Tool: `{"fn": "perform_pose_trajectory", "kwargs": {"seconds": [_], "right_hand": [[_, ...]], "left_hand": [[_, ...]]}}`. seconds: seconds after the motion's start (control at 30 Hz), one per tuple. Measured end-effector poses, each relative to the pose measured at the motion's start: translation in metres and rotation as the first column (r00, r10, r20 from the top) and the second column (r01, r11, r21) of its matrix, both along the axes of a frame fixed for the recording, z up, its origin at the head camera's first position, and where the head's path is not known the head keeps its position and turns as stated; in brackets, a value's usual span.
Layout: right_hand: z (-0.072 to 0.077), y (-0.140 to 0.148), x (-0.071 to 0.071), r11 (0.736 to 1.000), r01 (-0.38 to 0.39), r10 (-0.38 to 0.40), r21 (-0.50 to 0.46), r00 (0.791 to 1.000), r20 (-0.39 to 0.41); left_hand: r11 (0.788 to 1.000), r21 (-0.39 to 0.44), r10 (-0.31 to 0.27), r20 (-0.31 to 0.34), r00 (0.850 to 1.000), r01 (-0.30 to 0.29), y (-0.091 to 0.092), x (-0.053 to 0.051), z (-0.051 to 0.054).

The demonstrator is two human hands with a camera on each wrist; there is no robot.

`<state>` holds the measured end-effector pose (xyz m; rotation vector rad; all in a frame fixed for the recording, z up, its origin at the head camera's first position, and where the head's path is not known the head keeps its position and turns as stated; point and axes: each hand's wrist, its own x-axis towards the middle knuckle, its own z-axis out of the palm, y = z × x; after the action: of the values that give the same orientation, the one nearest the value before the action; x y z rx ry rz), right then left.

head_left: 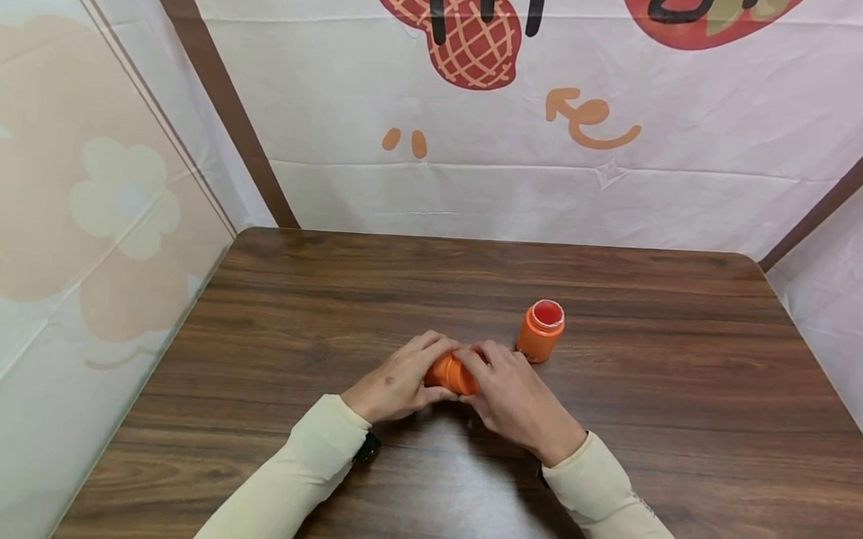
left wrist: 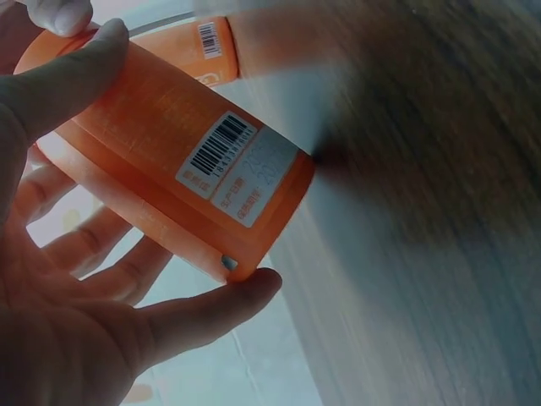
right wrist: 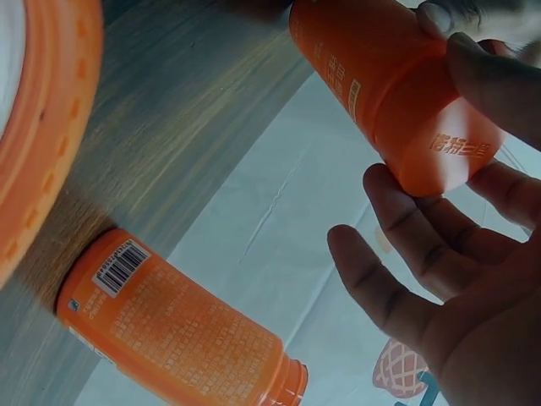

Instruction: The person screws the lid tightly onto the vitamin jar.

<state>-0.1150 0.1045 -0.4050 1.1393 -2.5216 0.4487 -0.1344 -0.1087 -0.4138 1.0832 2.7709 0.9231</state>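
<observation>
In the head view, an orange bottle [head_left: 455, 375] lies tilted between the two hands. The left hand [head_left: 393, 383] curls its fingers and thumb round the body; in the left wrist view the left hand [left wrist: 80, 330] supports the labelled bottle [left wrist: 186, 152] near its base. At the other end, the right hand [head_left: 521, 403] grips the lid; the right wrist view has the right hand [right wrist: 473, 288] with thumb and some fingers on the embossed orange lid [right wrist: 448, 135]. A second orange bottle [head_left: 539, 335] stands uncapped just behind the right hand.
The dark wooden table [head_left: 311, 295] reaches back to a printed cloth wall [head_left: 495, 199], with more cloth at both sides. A large orange ridged rim [right wrist: 72, 110] fills the left edge of the right wrist view; what it belongs to cannot be told.
</observation>
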Motion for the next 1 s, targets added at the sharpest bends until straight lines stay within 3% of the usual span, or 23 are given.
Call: {"fn": "perform_pose_trajectory", "kwargs": {"seconds": [0.13, 0.33, 0.5, 0.67, 0.8, 1.0], "right_hand": [[0.0, 0.0, 0.0, 1.0, -0.012, 0.013, -0.023, 0.999, 0.03], [-0.002, 0.003, -0.001, 0.988, -0.028, 0.044, -0.149, 0.993, 0.107], [0.0, 0.004, -0.002, 0.977, -0.05, 0.066, -0.206, 0.995, 0.076], [0.001, 0.001, -0.005, 0.978, -0.062, 0.073, -0.2, 0.996, 0.047], [0.005, -0.004, -0.007, 0.983, -0.049, 0.065, -0.178, 0.994, 0.09], [0.011, -0.013, -0.012, 0.987, -0.042, 0.064, -0.157, 0.988, 0.139]], "left_hand": [[1.0, 0.018, 0.0, 0.009, 1.0, 0.0, -0.001, -0.001, -0.002], [0.997, 0.073, -0.008, 0.027, 1.0, 0.006, -0.003, 0.0, -0.004], [0.991, 0.123, 0.036, 0.068, 0.997, -0.044, -0.004, 0.0, -0.005], [0.984, 0.163, 0.059, 0.094, 0.994, -0.074, -0.007, 0.0, -0.008], [0.967, 0.234, 0.058, 0.168, 0.984, -0.097, -0.011, 0.0, -0.011], [0.942, 0.292, 0.082, 0.275, 0.958, -0.165, -0.017, -0.001, -0.014]]}}
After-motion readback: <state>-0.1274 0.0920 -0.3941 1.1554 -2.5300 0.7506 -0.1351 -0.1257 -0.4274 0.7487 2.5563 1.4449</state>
